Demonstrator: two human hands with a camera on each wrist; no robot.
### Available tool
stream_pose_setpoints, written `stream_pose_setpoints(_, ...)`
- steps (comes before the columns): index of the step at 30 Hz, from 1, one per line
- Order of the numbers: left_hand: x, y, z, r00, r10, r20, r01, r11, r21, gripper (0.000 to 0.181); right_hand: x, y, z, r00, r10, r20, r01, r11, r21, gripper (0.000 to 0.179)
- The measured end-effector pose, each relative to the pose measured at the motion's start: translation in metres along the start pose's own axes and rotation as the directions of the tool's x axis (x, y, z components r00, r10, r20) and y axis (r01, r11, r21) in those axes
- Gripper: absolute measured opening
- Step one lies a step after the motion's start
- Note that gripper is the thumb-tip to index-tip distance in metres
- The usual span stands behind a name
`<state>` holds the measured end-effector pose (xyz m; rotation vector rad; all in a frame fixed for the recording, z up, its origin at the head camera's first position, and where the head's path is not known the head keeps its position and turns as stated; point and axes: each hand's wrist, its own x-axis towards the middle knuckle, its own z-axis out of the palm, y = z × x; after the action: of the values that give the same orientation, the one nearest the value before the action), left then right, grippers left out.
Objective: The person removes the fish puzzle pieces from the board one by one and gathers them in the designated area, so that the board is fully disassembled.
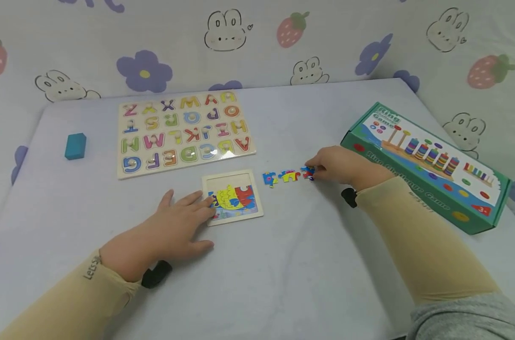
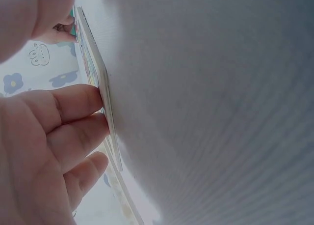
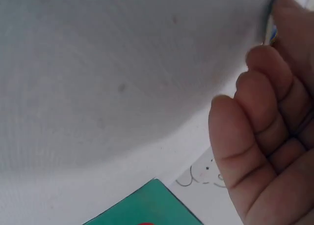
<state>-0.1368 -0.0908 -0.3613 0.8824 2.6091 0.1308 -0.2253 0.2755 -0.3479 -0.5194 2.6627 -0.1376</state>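
Observation:
My left hand [image 1: 168,231] is spread out with its fingertips on the left side of a small wooden jigsaw puzzle tray [image 1: 257,210]. Inside the tray are joined pieces in yellow, red and blue, and its upper part shows bare wood. From the left wrist view, the fingers [image 2: 78,136] touch the tray's edge [image 2: 103,77]. My right hand [image 1: 342,165] pinches a red and blue jigsaw piece [image 1: 307,173] at the table, partly hidden by the fingertips. To its left lie a yellow and red piece [image 1: 289,176] and a blue and yellow piece [image 1: 269,179].
A wooden alphabet peg board [image 1: 125,141] lies behind the tray. A teal block [image 1: 75,146] sits at the far left. On the right, a green game box [image 1: 427,165] stands close to the right forearm. Patterned cloth [image 1: 257,47] hangs behind the white-covered table.

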Motion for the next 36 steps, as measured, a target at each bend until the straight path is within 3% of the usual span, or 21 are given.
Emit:
stream_pose_setpoints(5,0.0,0.0,0.0,1.0,0.001,0.003,-0.001,1.0,-0.001,0.071,-0.001,-0.006,-0.001,1.0,-0.013,0.021,0.014,0.999,-0.042,0.042)
stream_pose_setpoints(10,-0.004,-0.001,-0.002,1.0,0.0,-0.002,0.0,1.0,-0.006,0.071,-0.004,-0.019,-0.006,1.0,0.011,-0.008,-0.012,0.999,-0.05,0.048)
stream_pose_setpoints(13,-0.005,-0.002,-0.002,1.0,-0.005,-0.006,0.005,1.0,-0.011,0.07,-0.002,-0.041,-0.013,0.999,-0.005,-0.032,0.004,0.999,-0.045,0.048)
stream_pose_setpoints(19,-0.003,-0.004,-0.001,1.0,-0.002,-0.009,0.002,1.0,-0.023,0.067,0.011,-0.109,-0.018,0.989,-0.132,-0.063,0.132,0.991,0.003,0.041)
stream_pose_setpoints(24,0.005,-0.003,-0.003,1.0,0.019,0.0,-0.019,0.999,-0.03,0.065,0.033,-0.155,-0.004,0.985,-0.173,0.001,0.173,0.984,0.031,0.041)
stream_pose_setpoints(28,0.006,-0.003,-0.004,0.999,0.03,0.02,-0.029,0.998,-0.047,0.065,0.05,-0.175,0.011,0.988,-0.146,0.041,0.145,0.989,0.019,0.038)
stream_pose_setpoints(33,0.0,-0.004,-0.004,0.999,0.032,0.043,-0.03,0.999,-0.037,0.07,0.058,-0.187,0.018,0.996,-0.086,0.002,0.085,0.995,0.054,0.027)
stream_pose_setpoints(36,-0.007,-0.007,-0.004,0.999,0.013,0.034,-0.014,1.0,0.012,0.073,0.06,-0.194,0.017,0.995,-0.096,-0.017,0.097,0.994,0.058,0.021)
